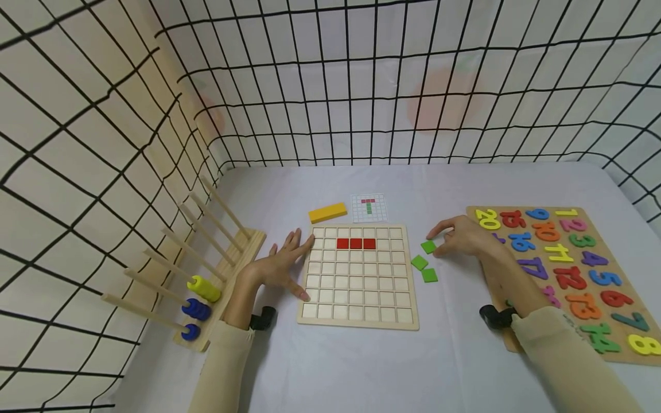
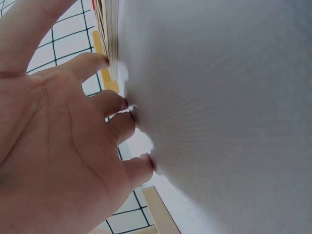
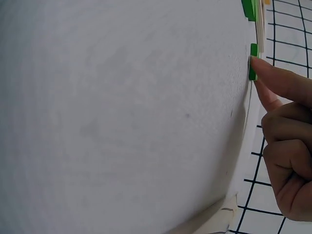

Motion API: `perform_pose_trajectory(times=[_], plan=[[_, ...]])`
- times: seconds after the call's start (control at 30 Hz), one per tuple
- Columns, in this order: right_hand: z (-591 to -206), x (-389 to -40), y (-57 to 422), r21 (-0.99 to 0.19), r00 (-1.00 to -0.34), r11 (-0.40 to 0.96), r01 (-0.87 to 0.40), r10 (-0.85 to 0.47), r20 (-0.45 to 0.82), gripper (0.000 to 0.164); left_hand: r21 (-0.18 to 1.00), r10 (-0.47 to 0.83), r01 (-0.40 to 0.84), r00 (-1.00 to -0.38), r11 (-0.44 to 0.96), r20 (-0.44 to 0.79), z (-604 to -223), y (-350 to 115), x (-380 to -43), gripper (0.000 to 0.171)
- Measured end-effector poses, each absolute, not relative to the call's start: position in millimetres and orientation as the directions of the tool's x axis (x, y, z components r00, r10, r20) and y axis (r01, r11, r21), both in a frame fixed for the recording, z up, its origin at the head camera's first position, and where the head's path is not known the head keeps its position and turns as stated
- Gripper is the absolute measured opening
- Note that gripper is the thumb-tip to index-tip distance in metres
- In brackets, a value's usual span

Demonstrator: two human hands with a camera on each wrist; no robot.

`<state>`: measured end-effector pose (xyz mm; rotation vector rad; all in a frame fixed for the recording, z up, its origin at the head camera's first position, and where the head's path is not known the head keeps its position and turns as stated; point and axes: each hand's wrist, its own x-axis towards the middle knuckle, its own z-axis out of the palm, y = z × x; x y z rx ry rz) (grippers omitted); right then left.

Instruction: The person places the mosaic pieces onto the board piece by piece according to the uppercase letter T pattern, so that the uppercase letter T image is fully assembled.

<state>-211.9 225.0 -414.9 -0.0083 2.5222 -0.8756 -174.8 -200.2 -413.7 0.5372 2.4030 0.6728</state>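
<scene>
A wooden grid board [image 1: 356, 324] lies flat on the white table, with a row of three red tiles [image 1: 356, 244] near its top. My left hand [image 1: 273, 267] is spread at the board's left side; its thumb and index finger touch the edge, and the other fingertips rest on the cloth in the left wrist view. To the right of the board, my right hand [image 1: 461, 236] pinches a green tile [image 3: 253, 62] between thumb and index finger, its other fingers curled in. Two more green tiles [image 1: 430, 275] lie just below it on the cloth.
Beyond the board are a yellow bar [image 1: 327, 213] and a card [image 1: 369, 218] printed with a red and green T. A wooden peg stand [image 1: 240, 252] with yellow and blue beads is at left. A number puzzle [image 1: 563, 269] lies under the right forearm. Black mesh [image 1: 330, 80] surrounds the table.
</scene>
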Motion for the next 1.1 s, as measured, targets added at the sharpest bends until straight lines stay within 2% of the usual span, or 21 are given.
perform_pose_trajectory(times=[0.53,0.9,1.1], plan=[[-418,-213,232,-0.630,-0.883,0.765,0.138,-0.193,-0.429,0.047,0.563,0.505,0.219,-0.753,0.797,-0.423,-415,-200,-174,0.138],[-411,-210,229,-0.596,-0.890,0.801,0.056,-0.230,-0.394,0.041,0.570,0.509,0.219,-0.752,0.792,-0.419,-415,-200,-176,0.138],[-403,-205,224,-0.628,-0.908,0.778,0.008,-0.257,-0.331,0.035,0.572,0.509,0.217,-0.752,0.791,-0.419,-414,-200,-176,0.138]])
